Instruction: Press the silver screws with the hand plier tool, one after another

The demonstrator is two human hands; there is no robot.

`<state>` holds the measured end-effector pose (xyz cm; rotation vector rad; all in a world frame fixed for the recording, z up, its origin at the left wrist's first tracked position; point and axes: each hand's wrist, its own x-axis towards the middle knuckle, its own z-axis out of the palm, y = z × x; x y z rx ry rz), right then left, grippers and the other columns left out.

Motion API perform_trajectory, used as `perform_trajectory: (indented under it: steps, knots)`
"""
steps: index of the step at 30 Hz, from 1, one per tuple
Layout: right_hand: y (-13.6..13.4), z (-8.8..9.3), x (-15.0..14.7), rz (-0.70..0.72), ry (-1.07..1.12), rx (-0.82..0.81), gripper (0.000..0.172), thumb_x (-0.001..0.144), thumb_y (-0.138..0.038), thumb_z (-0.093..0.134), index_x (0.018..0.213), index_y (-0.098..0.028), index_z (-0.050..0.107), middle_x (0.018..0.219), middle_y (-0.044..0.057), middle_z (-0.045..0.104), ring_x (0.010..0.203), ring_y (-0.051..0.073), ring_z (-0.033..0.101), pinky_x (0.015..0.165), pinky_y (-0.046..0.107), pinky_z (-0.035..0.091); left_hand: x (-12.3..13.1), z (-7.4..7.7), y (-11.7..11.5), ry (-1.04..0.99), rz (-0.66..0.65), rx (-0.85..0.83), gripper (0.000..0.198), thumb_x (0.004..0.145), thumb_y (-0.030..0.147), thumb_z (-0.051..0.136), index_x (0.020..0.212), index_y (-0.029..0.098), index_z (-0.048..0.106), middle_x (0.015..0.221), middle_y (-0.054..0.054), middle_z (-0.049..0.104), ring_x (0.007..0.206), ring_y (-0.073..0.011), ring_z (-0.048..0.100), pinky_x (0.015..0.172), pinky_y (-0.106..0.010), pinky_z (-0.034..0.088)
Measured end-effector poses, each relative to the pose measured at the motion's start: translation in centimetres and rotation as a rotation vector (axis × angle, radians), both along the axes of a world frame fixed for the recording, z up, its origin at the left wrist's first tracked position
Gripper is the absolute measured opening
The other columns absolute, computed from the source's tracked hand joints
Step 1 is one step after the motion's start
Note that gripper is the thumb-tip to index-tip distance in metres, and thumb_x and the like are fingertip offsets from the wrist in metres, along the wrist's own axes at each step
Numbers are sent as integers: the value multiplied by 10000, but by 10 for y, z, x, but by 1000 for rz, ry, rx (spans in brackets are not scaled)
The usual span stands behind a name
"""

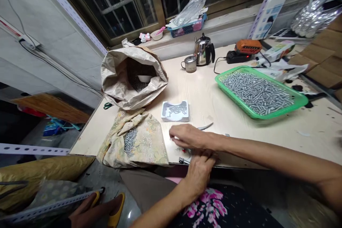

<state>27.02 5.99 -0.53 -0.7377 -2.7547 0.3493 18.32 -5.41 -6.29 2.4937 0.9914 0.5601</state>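
Note:
My right hand point(188, 136) reaches in from the right just above the table's front edge, its fingers curled together; what they hold, if anything, is hidden. Below it, my left hand point(201, 171) rests at the edge with bent fingers, partly covered by the right wrist, and its contents cannot be made out. Beside the hands lie a small red piece point(184, 150) and a small metal fixture point(184, 160). A curved grey tool point(205, 127) pokes out behind the right hand. Just beyond sits a white box point(175, 118) with loose screws point(176, 109) in its recess.
On the left a patterned cloth point(152, 135) bears a heap of small metal parts point(130, 142), with an open paper sack point(117, 74) behind. A green basket point(249, 113) full of metal pieces stands right. A kettle point(203, 50), lidded cup point(190, 65) and orange battery point(248, 46) stand at the back.

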Motion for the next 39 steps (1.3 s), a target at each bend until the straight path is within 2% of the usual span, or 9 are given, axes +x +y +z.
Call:
perform_trajectory:
  steps: [3, 5, 11, 15, 22, 26, 30, 34, 39]
  knots:
    - [24, 16, 6, -340, 6, 32, 137, 946, -149, 491, 1052, -151, 577, 1012, 88, 623, 872, 180, 551, 744, 304, 402, 1, 7, 10, 8, -35, -21, 322, 972, 120, 415, 1211, 186, 621, 1101, -88, 657, 1092, -224, 575, 931, -379, 537]
    - [33, 16, 11, -433, -77, 42, 201, 925, -167, 541, 1121, -162, 583, 1117, 120, 604, 925, 219, 561, 759, 334, 399, 2, 10, 18, 33, -41, -36, 304, 972, 120, 421, 1179, 180, 635, 1011, -75, 649, 1009, -213, 566, 880, -349, 543]
    - [33, -16, 28, -454, -218, -47, 229, 902, -103, 511, 1097, -164, 613, 1109, 122, 603, 885, 227, 578, 705, 321, 374, 5, 8, 27, 41, -30, 12, 265, 970, 130, 424, 1102, 148, 653, 977, -83, 645, 971, -219, 561, 859, -346, 550]
    - [42, -24, 34, -435, -174, -78, 223, 920, -70, 438, 992, -179, 619, 994, 75, 635, 834, 192, 572, 658, 290, 350, 5, -4, 17, -16, 23, 120, 329, 943, 78, 423, 1210, 129, 609, 1139, -120, 652, 1116, -244, 575, 1017, -436, 511]
    - [35, 11, 67, -574, -86, -5, 155, 958, -153, 445, 1002, -180, 592, 1006, 52, 636, 850, 159, 559, 686, 268, 358, 1, -34, 13, -46, 91, 344, 422, 926, 42, 423, 1310, 147, 565, 1296, -148, 631, 1265, -255, 566, 1062, -478, 503]
    - [15, 37, 107, -751, -60, 91, 166, 934, -110, 446, 983, -180, 588, 986, 55, 629, 835, 164, 551, 673, 274, 358, -2, -54, 20, -93, 89, 428, 489, 912, -10, 418, 1351, 166, 544, 1305, -116, 641, 1276, -234, 567, 1114, -464, 461]
    - [-1, 59, 154, -879, 138, 113, 139, 930, -129, 474, 972, -172, 599, 954, 59, 631, 830, 163, 567, 702, 277, 396, -7, -61, 26, -70, 56, 476, 494, 919, 2, 454, 1375, 175, 532, 1315, -87, 647, 1295, -223, 556, 1136, -433, 447]
    - [-3, 71, 200, -1008, 481, -59, 103, 861, -201, 615, 962, -190, 627, 931, 37, 650, 836, 165, 582, 717, 281, 431, -7, -60, 26, -79, 51, 492, 486, 928, 15, 460, 1374, 190, 540, 1318, -63, 649, 1296, -203, 556, 1148, -401, 437]
    - [0, 70, 243, -1168, 855, -485, 120, 805, -197, 665, 914, -177, 617, 584, -42, 575, 516, 118, 535, 483, 230, 427, -2, -63, 25, -133, 101, 457, 502, 935, 6, 435, 1384, 210, 532, 1304, -57, 656, 1300, -199, 552, 1183, -427, 386]
